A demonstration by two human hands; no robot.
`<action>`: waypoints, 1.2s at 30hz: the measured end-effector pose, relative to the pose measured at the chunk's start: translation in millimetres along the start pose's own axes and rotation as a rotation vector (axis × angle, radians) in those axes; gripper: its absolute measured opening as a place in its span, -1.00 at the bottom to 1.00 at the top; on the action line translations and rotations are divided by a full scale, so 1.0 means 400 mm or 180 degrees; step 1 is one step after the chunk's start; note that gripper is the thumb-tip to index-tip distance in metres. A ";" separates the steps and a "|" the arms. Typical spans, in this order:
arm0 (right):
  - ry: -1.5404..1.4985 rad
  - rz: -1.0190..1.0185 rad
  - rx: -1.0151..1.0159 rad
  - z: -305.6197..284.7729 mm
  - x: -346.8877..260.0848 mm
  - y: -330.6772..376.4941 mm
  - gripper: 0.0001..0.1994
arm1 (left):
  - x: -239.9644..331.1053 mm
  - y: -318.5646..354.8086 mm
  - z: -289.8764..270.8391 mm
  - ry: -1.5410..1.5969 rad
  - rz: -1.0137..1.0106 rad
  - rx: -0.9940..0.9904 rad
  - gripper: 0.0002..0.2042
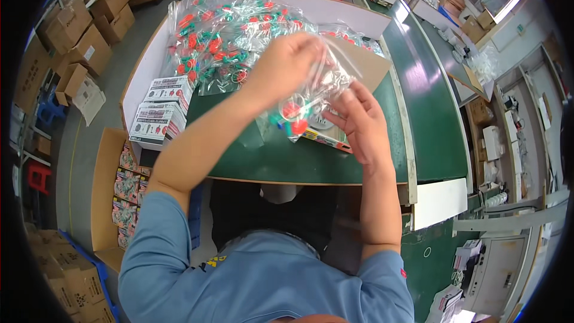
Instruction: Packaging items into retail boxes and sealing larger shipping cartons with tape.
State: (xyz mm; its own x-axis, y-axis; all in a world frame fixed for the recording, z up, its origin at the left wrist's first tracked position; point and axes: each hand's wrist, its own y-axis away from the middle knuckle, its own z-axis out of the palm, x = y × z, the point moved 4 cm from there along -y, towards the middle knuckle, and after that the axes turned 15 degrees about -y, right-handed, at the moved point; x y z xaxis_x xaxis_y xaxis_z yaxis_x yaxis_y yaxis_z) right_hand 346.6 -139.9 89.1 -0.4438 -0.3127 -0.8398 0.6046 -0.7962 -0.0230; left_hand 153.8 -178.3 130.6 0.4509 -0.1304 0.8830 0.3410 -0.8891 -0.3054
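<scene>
My left hand (284, 69) pinches the upper part of a clear plastic bag (332, 75) above the green worktop. Red and green plastic pieces (294, 121) hang in the bag's lower left end. On the bag's other side, my right hand (362, 121) has its fingers curled against the film, thumb towards the bag. Beneath the hands lies an open cardboard box (335, 140) with a printed edge, its plain brown flap (368, 66) raised behind. The bag hides part of the box's inside.
A heap of clear bags with red and green pieces (221, 36) fills the table's far left. Stacks of printed leaflets (158, 116) stand at the left edge. A carton of small printed boxes (125, 188) sits lower left. A metal-edged rail (397, 119) runs along the right.
</scene>
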 end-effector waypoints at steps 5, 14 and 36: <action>0.0349 0.0253 0.0486 -0.112 0.053 -0.045 -0.72 | -0.075 0.121 0.057 0.0356 0.0018 0.0065 -0.73; 0.2277 -0.0329 0.1292 -0.204 0.056 -0.117 -0.73 | -0.223 0.457 0.038 0.0516 -0.0725 -0.0675 -0.63; 0.2885 -0.2793 0.0436 -0.225 0.093 0.081 -0.67 | -0.248 0.596 -0.605 -0.3497 -0.0668 -0.0339 -0.59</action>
State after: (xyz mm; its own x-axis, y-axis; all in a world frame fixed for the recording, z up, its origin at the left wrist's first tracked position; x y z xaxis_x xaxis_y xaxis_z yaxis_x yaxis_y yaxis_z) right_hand 409.1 -130.8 8.4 -0.0161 0.7674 -0.6410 0.2408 -0.6192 -0.7474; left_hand -9.1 -483.6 56.4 0.8933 0.4373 0.1041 0.4473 -0.8877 -0.1092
